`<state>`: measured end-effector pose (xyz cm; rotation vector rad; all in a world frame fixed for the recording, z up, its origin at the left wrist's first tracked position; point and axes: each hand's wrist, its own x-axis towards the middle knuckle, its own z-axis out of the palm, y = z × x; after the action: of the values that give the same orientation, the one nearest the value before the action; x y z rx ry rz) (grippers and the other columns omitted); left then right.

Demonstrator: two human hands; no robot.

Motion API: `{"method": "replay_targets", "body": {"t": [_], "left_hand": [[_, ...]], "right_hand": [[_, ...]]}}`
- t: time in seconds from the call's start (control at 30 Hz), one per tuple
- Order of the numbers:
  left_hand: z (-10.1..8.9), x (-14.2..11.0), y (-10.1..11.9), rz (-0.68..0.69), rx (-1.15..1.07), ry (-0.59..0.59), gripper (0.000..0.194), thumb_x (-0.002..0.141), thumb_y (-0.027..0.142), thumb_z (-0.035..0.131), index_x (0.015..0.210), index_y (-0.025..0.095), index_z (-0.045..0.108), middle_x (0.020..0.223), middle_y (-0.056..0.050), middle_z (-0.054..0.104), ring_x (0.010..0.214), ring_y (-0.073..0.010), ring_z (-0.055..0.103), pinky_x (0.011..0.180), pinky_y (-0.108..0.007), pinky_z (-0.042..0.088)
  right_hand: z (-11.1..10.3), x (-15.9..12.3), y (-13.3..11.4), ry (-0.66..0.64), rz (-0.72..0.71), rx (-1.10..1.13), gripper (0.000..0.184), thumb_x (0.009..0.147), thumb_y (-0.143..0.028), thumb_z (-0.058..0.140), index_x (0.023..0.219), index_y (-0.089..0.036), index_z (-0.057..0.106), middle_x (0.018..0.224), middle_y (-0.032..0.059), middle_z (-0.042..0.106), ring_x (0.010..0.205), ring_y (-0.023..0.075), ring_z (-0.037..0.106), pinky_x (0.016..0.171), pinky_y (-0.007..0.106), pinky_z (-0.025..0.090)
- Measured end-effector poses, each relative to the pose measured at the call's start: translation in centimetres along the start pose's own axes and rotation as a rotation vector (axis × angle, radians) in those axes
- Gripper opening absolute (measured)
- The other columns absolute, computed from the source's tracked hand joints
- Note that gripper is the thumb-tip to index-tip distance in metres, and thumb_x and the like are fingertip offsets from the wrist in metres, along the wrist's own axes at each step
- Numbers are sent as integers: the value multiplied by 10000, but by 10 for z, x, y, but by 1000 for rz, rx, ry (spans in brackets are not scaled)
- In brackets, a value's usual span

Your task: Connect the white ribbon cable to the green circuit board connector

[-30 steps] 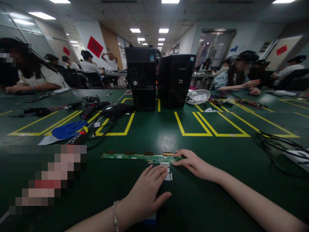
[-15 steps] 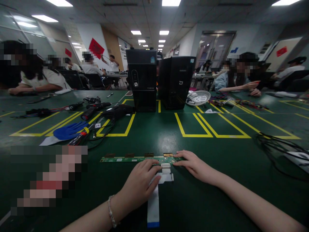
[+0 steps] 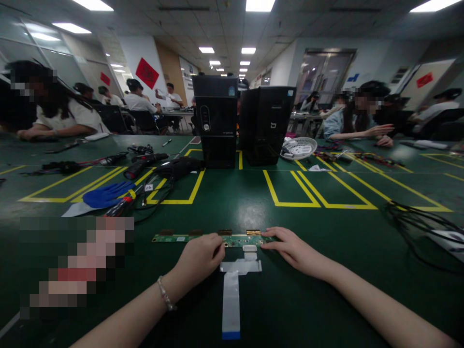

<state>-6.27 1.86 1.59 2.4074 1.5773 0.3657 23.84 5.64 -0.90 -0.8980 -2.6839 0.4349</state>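
A long, narrow green circuit board (image 3: 239, 239) lies crosswise on the green table, with copper-coloured flex tabs along its far edge. My right hand (image 3: 293, 249) grips the board's right end, thumb at the near edge and fingers at the far edge. Over the middle of the board, my left hand (image 3: 199, 258) has its fingers curled together; anything inside them is hidden. A white flat ribbon cable (image 3: 231, 299) with a blue end lies in front of the board. Its white connector (image 3: 249, 248) is at the board's near edge; whether it is plugged in I cannot tell.
Two black computer towers (image 3: 217, 121) stand farther back. To the left are a blue glove (image 3: 105, 195), a black heat gun (image 3: 177, 166) and cables. A white basket (image 3: 299, 147) and black cables (image 3: 409, 217) are on the right. Several people sit beyond.
My left hand has moved left, off the ribbon cable and connector, and its fingers have curled in. The right hand stays on the board's end.
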Motion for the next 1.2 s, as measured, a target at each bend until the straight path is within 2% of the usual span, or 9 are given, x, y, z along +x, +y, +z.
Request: {"method": "replay_targets", "body": {"t": [0.13, 0.3, 0.4, 0.53, 0.7, 0.8, 0.93, 1.07, 1.2], "left_hand": [[-2, 4, -8, -21, -20, 41, 295, 921, 292, 366, 702, 196, 539, 717, -11, 592, 637, -151, 555, 572, -264, 403], [-6, 9, -19, -21, 17, 123, 308, 930, 320, 344, 693, 203, 503, 689, 1, 561, 609, -145, 524, 563, -262, 380], [-12, 9, -26, -39, 53, 128, 317, 934, 340, 330, 711, 205, 510, 710, -7, 564, 629, -150, 527, 570, -260, 386], [-22, 1, -37, -37, 81, 109, 308, 932, 338, 329, 759, 203, 545, 767, -23, 589, 699, -167, 555, 617, -269, 412], [-30, -18, -56, -78, 122, 163, 289, 920, 354, 347, 807, 210, 571, 819, -35, 609, 739, -176, 560, 640, -276, 418], [-31, -27, -66, -145, 94, 202, 301, 922, 382, 337, 814, 217, 564, 835, -29, 613, 746, -175, 565, 627, -267, 414], [-34, -31, -71, -217, 59, 255, 303, 920, 404, 336, 849, 221, 566, 854, -26, 621, 740, -178, 570, 611, -261, 411], [-37, -32, -75, -239, 65, 270, 301, 917, 405, 344, 871, 212, 570, 841, -34, 627, 723, -183, 579, 596, -260, 405], [-42, -34, -80, -281, 68, 305, 310, 917, 406, 345, 871, 207, 577, 845, -38, 647, 736, -192, 601, 611, -266, 414]], "right_hand": [[1, -1, -1, 10, -6, 25, 436, 885, -72, 443, 1244, -295, 547, 1379, 25, 374, 1292, 244, 305, 1057, 508, 318], [1, 0, 2, 127, -33, 145, 370, 945, -141, 386, 1268, -262, 521, 1329, 69, 410, 1248, 227, 364, 1036, 456, 363], [-1, -1, 6, 165, -19, 148, 330, 965, -169, 366, 1234, -239, 545, 1280, 83, 446, 1215, 217, 399, 1020, 429, 386], [-8, -9, 12, 197, -14, 119, 301, 963, -187, 371, 1176, -225, 580, 1205, 90, 496, 1172, 222, 437, 997, 432, 407], [-11, -28, 8, 201, -1, 63, 314, 949, -179, 365, 1174, -230, 578, 1210, 93, 492, 1160, 230, 450, 975, 443, 428], [-6, -35, -1, 186, 9, 17, 326, 936, -165, 373, 1183, -236, 573, 1251, 98, 464, 1184, 248, 427, 982, 469, 416], [4, -27, -17, 165, 9, -38, 361, 915, -138, 392, 1221, -243, 553, 1322, 95, 408, 1251, 265, 351, 1035, 506, 348], [11, -15, -30, 98, 40, -117, 413, 925, -172, 438, 1326, -266, 468, 1425, 73, 299, 1313, 275, 260, 1074, 535, 281], [12, -11, -33, 16, 94, -180, 466, 947, -220, 445, 1401, -304, 380, 1490, 56, 188, 1353, 287, 177, 1091, 558, 229]]}}
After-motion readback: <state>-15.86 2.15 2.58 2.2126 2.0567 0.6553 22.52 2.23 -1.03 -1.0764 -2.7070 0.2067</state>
